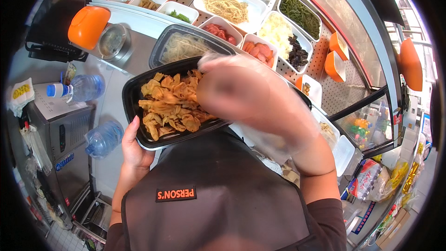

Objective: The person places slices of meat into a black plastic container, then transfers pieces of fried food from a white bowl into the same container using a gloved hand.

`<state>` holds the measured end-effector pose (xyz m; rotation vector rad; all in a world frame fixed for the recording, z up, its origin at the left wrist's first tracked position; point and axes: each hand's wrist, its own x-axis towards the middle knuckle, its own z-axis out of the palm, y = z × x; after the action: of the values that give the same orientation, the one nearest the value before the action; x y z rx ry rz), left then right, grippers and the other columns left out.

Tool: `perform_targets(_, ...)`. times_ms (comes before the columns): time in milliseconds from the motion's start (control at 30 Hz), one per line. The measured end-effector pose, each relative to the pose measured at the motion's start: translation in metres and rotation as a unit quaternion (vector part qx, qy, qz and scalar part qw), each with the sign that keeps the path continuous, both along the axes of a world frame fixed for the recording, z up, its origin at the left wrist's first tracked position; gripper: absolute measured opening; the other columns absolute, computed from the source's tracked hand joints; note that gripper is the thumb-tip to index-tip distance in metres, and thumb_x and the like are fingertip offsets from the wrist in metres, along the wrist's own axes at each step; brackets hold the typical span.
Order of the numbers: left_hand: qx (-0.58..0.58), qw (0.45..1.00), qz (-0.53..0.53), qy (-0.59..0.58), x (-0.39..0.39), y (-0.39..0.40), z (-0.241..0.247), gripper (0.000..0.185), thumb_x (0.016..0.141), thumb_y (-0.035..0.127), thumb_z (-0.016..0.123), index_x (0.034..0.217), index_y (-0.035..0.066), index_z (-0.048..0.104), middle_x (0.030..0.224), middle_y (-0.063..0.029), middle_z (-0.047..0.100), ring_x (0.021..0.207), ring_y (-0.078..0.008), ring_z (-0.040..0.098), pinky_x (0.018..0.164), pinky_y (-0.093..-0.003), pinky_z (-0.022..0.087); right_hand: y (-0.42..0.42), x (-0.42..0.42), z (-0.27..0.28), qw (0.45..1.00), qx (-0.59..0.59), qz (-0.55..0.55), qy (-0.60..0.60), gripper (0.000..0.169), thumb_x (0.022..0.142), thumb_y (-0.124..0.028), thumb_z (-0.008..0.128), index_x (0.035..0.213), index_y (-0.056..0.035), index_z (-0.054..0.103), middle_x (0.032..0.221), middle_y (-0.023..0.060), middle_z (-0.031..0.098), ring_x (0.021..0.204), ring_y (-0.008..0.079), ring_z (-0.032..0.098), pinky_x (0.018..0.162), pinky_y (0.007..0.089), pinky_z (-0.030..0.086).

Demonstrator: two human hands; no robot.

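Observation:
My left hand [137,153] grips the near left corner of a black plastic tray [130,103], thumb on the rim. Brown, curled food pieces [170,106] are heaped in the tray, which I hold in front of my dark apron [216,177]. Over the tray's right part is my right hand [240,87], badly blurred, seemingly in a clear plastic glove. Its fingers and anything in them cannot be made out. Just beyond the tray, a rectangular container [155,57] holds pale thin strands. Part of that container is hidden behind the tray and my right hand.
White food trays [205,1] line the display case ahead. An orange bowl [89,26] and a metal bowl [112,42] stand at left. Large water bottles [104,139] and a metal cabinet [66,139] are farther left. A glass panel [366,122] bounds the right.

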<state>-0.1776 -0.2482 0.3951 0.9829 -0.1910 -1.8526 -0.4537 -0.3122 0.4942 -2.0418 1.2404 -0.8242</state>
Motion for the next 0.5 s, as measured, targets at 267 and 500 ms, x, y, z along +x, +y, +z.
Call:
perform_targets(267,0.003,0.999,0.035,-0.033,0.006,0.002,-0.003,0.050,0.092,0.029,0.050,0.131,-0.001,0.043,0.129,-0.0147,0.052,0.117,-0.0283,0.052,0.101,-0.0412,0.040,0.018,-0.058,-0.064,0.905,0.155,-0.059,0.392,0.032,0.074,-0.029,0.069,0.073,0.0014,0.062,0.075,0.0176,0.059,0.074,0.0300,0.062,0.068,0.0376,0.050)
perform_targets(500,-0.003,0.998,0.041,-0.047,0.008,0.003,-0.006,0.053,0.092,0.033,0.049,0.134,0.002,0.040,0.133,-0.0136,0.049,0.119,-0.0287,0.050,0.101,-0.0424,0.038,0.031,-0.077,-0.076,0.871,0.120,-0.048,0.474,0.032,0.076,-0.024,0.066,0.096,-0.0006,0.058,0.088,0.0138,0.061,0.080,0.0300,0.060,0.071,0.0365,0.050)
